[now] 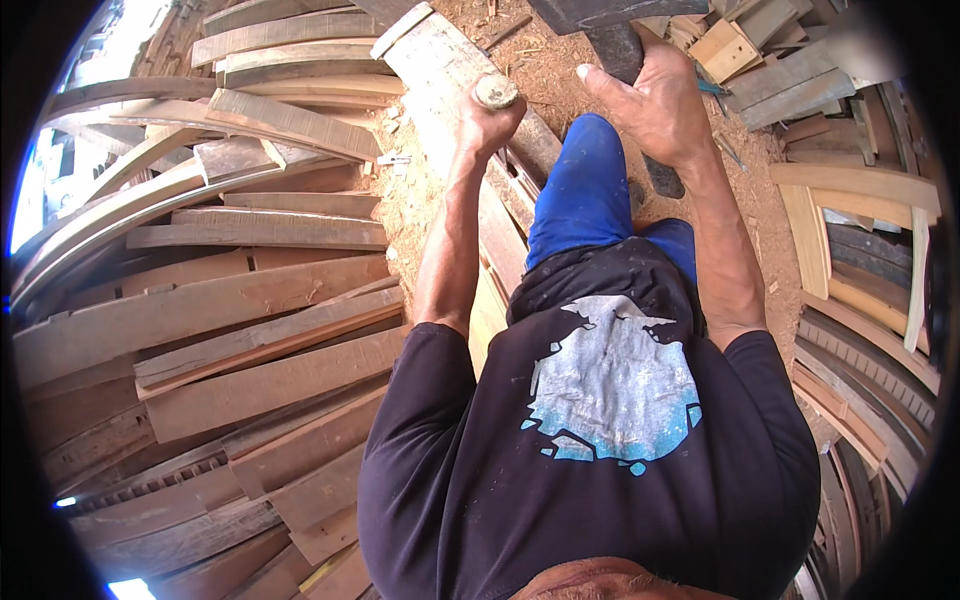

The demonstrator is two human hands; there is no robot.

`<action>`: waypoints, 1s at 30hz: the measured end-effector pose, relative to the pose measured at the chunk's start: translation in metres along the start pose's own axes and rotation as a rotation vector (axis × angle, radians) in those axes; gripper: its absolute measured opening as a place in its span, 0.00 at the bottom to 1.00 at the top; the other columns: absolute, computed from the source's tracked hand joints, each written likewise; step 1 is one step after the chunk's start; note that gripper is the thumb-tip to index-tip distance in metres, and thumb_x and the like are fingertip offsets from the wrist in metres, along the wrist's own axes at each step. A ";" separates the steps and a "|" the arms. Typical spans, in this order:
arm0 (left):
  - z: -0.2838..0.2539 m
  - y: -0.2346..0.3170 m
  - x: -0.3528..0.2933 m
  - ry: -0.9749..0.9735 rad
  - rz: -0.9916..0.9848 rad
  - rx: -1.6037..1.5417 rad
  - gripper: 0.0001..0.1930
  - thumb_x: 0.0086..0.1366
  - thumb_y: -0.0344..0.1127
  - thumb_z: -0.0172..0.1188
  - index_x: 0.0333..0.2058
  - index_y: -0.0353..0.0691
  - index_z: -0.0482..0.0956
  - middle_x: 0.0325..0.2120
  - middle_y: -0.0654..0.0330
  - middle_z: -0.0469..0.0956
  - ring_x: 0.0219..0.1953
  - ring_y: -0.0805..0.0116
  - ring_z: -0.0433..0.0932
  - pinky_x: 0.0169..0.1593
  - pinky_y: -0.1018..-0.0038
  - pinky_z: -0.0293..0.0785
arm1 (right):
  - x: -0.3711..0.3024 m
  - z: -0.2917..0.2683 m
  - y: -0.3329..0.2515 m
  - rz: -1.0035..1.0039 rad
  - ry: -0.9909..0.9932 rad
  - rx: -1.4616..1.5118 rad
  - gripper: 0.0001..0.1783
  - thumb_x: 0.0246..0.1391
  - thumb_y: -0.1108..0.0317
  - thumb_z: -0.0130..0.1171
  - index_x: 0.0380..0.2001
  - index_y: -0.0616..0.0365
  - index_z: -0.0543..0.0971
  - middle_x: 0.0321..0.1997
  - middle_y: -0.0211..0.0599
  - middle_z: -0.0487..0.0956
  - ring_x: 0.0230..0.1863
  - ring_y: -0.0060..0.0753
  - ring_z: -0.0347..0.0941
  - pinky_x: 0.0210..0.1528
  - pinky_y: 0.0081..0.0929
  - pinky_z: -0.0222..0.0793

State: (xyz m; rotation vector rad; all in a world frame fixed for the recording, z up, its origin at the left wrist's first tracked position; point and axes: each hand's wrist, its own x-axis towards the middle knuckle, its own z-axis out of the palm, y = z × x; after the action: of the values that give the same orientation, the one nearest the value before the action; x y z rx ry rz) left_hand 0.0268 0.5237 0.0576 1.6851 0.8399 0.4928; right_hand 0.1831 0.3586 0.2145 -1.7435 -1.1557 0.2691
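Note:
My left hand (487, 122) is closed around a chisel-like tool, whose round, worn wooden handle end (496, 92) faces up. The tool's lower part is hidden beneath the fist. Under and beyond this hand lies a pale wooden plank (432, 55), running toward the far left. My right hand (665, 105) wraps round the dark handle of a mallet (614, 52), thumb stretched along it. The mallet's broad dark head (620, 10) is at the top edge of the view, partly cut off. Its handle's lower end (662, 178) sticks out below my palm.
Stacked boards and curved timbers (260, 300) fill the left side. On the right stand a pale wooden frame (815, 235) and more curved pieces (860, 365). Offcuts (725, 50) lie at the far right. Sawdust and shavings (735, 195) cover the ground around my blue-trousered leg (580, 185).

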 end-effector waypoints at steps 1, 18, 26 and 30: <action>0.001 -0.003 0.000 -0.012 0.000 0.005 0.13 0.56 0.28 0.70 0.42 0.36 0.82 0.34 0.63 0.85 0.38 0.74 0.82 0.44 0.74 0.79 | 0.000 0.001 0.000 0.005 -0.005 0.000 0.20 0.55 0.60 0.68 0.47 0.62 0.81 0.24 0.42 0.82 0.27 0.37 0.81 0.34 0.36 0.76; 0.008 -0.062 -0.014 -0.153 -0.101 -0.334 0.15 0.65 0.32 0.64 0.50 0.41 0.77 0.42 0.65 0.85 0.46 0.72 0.83 0.52 0.73 0.79 | -0.023 0.057 0.022 -0.007 -0.135 -0.167 0.18 0.57 0.60 0.64 0.47 0.59 0.81 0.28 0.47 0.84 0.29 0.51 0.82 0.35 0.41 0.78; 0.012 -0.038 -0.039 -0.057 -0.006 -0.075 0.16 0.63 0.34 0.67 0.49 0.41 0.78 0.40 0.64 0.85 0.44 0.72 0.83 0.51 0.70 0.80 | -0.028 0.050 0.022 0.039 -0.375 -0.260 0.24 0.51 0.63 0.66 0.51 0.59 0.78 0.29 0.50 0.83 0.33 0.53 0.83 0.38 0.45 0.79; 0.005 -0.084 -0.034 -0.055 -0.055 -0.531 0.16 0.61 0.28 0.68 0.47 0.39 0.79 0.37 0.64 0.84 0.40 0.73 0.83 0.45 0.73 0.79 | -0.019 0.059 -0.002 -0.100 -0.129 -0.093 0.21 0.52 0.62 0.67 0.48 0.57 0.78 0.28 0.52 0.83 0.31 0.56 0.82 0.35 0.47 0.79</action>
State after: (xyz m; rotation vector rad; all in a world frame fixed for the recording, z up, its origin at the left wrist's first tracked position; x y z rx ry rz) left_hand -0.0149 0.5048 -0.0204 1.1785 0.6423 0.5705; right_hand 0.1346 0.3798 0.1817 -1.7631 -1.3637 0.2745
